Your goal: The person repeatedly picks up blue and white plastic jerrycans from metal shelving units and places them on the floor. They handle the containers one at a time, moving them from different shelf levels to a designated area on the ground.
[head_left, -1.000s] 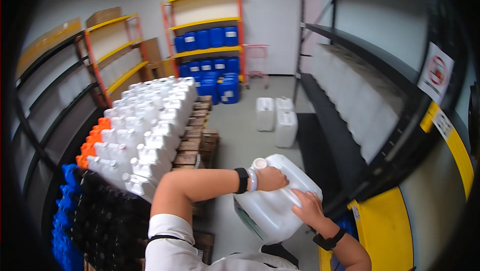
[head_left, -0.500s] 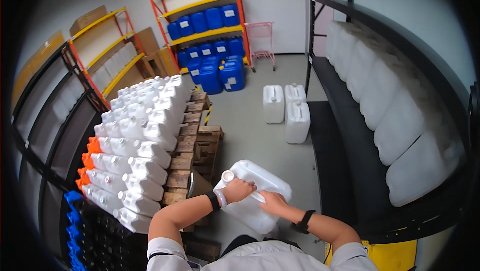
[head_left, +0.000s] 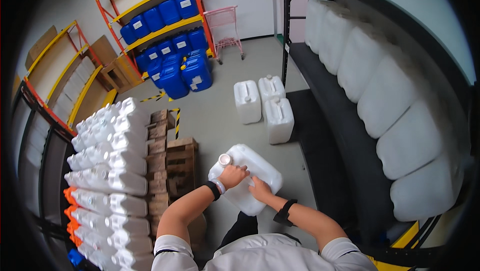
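A white plastic jerry can [head_left: 265, 163] hangs in front of me above the floor, its top with the round cap toward me and tilted. My left hand [head_left: 233, 175] is closed round its handle, close beside the cap. Lower down on the same handle, my right hand [head_left: 260, 189] is closed as well. The handle is mostly hidden under my fingers. Ahead on the grey floor stand three more white jerry cans [head_left: 279, 121], upright and close together.
Rows of white jerry cans [head_left: 127, 178] fill wooden pallets [head_left: 157, 163] on my left. A black shelf [head_left: 330, 121] with large white cans runs along my right. Farther off are blue jerry cans [head_left: 172, 81], an orange-and-yellow rack [head_left: 162, 33] and a pink cart [head_left: 222, 23].
I have moved forward, carrying the jerry can with both hands. The three standing cans now appear nearer and more to the left; the view has turned slightly right.
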Tool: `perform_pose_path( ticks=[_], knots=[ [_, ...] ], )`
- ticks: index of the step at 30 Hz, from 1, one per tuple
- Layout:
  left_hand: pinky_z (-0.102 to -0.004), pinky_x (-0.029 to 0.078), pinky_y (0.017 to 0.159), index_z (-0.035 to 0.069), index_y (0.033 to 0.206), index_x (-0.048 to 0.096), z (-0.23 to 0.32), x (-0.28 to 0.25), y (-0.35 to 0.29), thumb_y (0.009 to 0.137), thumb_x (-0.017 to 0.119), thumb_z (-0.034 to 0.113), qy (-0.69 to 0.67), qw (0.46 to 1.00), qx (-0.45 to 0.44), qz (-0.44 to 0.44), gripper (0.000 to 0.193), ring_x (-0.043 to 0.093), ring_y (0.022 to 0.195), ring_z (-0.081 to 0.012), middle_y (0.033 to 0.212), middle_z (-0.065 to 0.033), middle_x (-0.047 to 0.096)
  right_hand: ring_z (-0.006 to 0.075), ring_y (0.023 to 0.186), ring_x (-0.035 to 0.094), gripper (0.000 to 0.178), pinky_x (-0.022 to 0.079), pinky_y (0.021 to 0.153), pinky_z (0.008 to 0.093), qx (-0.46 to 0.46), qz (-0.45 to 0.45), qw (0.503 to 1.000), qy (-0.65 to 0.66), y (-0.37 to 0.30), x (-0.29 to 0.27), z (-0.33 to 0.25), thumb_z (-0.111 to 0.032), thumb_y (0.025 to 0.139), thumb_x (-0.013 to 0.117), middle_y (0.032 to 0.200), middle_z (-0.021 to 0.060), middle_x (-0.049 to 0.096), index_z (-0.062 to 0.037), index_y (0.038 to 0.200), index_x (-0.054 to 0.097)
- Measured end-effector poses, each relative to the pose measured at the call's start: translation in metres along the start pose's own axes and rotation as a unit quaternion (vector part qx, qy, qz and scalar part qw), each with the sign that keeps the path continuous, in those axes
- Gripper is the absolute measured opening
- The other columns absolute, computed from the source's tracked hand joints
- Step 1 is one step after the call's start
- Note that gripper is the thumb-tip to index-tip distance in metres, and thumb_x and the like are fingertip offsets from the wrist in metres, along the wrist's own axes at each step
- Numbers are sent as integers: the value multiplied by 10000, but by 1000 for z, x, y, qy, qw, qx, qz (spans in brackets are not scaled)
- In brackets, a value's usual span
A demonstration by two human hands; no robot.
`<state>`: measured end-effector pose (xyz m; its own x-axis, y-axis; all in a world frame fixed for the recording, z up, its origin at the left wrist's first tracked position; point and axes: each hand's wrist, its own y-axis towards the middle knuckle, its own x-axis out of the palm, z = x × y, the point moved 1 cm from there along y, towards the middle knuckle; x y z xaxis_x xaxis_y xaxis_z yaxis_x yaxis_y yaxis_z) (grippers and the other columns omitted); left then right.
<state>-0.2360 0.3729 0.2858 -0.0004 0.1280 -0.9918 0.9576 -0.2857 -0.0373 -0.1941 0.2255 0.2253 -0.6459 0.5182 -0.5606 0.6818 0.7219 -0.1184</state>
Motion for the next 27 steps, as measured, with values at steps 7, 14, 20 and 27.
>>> perform_pose_path(
  ticks=[7, 14, 20, 27],
  knots=[
    [-312, 484, 518, 91, 802, 574, -131, 51, 84, 763, 481, 123, -61, 998, -13, -16, 106, 621, 704, -206, 799, -57, 558, 378, 862, 556, 354, 441, 744, 429, 118, -17, 992, 30, 163, 4, 2, -216, 678, 544, 896, 230, 584, -14, 969, 522],
    [-337, 500, 698, 4, 1158, 430, -198, 134, 149, 700, 559, 79, -485, 814, -303, 104, 482, 604, 816, -291, 1137, -179, 467, 367, 846, 562, 263, 439, 722, 415, 174, 59, 981, 55, 293, 32, 58, -204, 747, 536, 876, 204, 592, -31, 943, 515],
    [-265, 440, 718, -52, 1125, 445, -250, 231, 211, 786, 564, 134, -733, 511, -449, 7, 404, 546, 806, -145, 919, -106, 558, 367, 952, 527, 377, 420, 791, 427, 266, -43, 955, 120, 410, 76, 137, -245, 799, 494, 977, 201, 571, -60, 1126, 463],
    [-244, 428, 646, -32, 994, 485, -316, 365, 289, 817, 544, 151, -756, 415, -505, -31, 262, 519, 708, -124, 812, -74, 560, 393, 887, 538, 252, 426, 731, 446, 263, -1, 946, 189, 514, 105, 214, -231, 821, 476, 933, 224, 572, -23, 963, 469]
  ],
)
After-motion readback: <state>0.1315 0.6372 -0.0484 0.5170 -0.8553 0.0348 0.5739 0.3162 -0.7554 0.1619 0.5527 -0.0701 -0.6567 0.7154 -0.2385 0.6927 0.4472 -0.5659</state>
